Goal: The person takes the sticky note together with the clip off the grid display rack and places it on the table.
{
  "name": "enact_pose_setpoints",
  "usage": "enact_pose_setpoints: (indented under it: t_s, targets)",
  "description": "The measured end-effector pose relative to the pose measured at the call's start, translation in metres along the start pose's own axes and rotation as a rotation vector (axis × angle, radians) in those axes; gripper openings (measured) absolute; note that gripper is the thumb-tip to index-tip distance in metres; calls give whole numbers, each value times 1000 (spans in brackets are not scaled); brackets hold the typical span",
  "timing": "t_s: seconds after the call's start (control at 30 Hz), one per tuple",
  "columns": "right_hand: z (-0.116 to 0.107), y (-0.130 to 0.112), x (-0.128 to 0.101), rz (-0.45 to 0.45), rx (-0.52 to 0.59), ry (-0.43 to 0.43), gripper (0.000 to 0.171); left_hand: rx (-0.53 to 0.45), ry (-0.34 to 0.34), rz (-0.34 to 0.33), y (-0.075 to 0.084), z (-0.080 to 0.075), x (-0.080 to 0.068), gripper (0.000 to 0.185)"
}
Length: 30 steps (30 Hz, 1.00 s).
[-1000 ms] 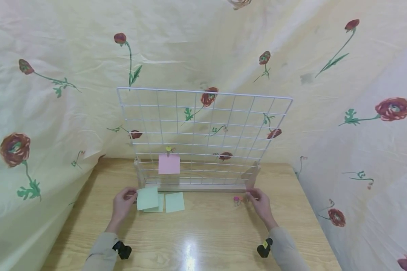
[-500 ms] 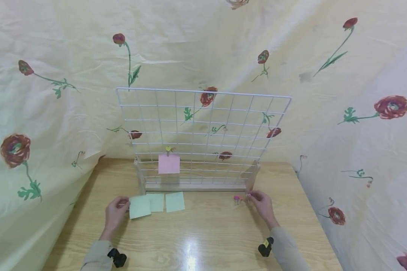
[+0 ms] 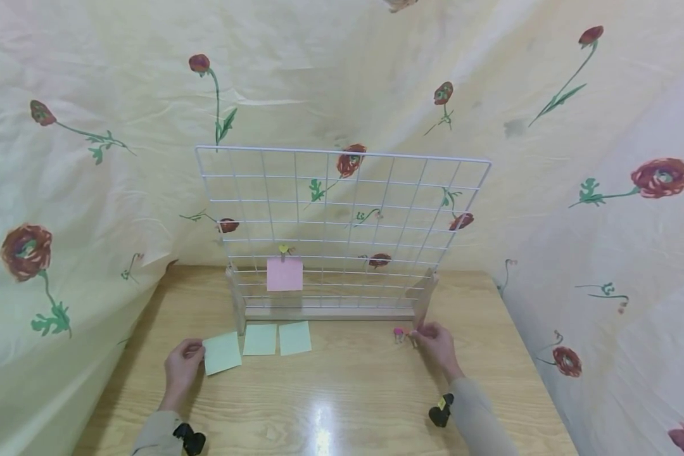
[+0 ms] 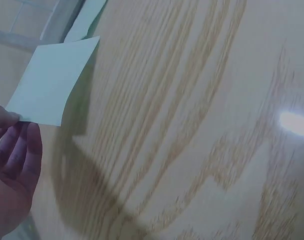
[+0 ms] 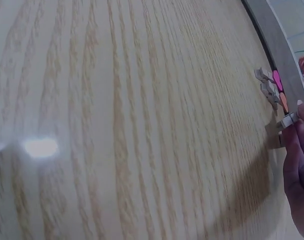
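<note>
My left hand [image 3: 182,368] pinches a pale green sticky note [image 3: 223,353] by its left edge. In the left wrist view the note [image 4: 54,82] is lifted at a tilt, casting a shadow on the table. My right hand [image 3: 437,347] is low over the table at the right end of the wire grid's base. Its thumb and fingers pinch a small clothespin [image 5: 290,120], partly hidden by the fingertips. Close beside it lie a pink-topped clothespin [image 5: 276,80] and an orange-topped clothespin [image 5: 283,102]. Two more green sticky notes [image 3: 259,340] lie side by side before the grid.
A white wire grid [image 3: 342,202] leans back in a wooden stand [image 3: 330,314] on the wood-grain table [image 3: 342,386]. A pink sticky note [image 3: 284,274] hangs on it from a yellow heart-topped clothespin [image 3: 284,249]. Flower-printed cloth [image 3: 120,209] surrounds the table.
My left hand has drawn the green note left and nearer to me, off the note it overlapped. My right hand has shifted slightly left, nearer the clothespins.
</note>
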State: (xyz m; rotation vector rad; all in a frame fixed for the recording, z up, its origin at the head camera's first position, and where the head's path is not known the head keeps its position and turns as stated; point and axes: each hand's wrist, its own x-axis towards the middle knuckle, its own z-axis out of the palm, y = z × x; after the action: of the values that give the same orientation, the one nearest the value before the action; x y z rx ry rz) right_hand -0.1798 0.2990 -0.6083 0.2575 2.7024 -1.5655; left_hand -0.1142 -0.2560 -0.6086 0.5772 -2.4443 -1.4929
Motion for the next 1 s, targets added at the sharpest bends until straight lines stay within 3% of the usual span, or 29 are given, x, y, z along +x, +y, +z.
enact_pose_setpoints:
  t_s: [0.17,0.47,0.77,1.0]
  targets:
    - [3,3,2,9,-65,11,19,44,38,3,-8,-2,1,18]
    - [7,2,3,17,-75,31,18,90,25,-54,-20,-2,3,26]
    - [14,-6,0,-14,-161,107,14,76,37,-43,-16,2,6,29]
    - [16,-6,1,22,-172,81,14,88,36,-38,-17,4,7,30]
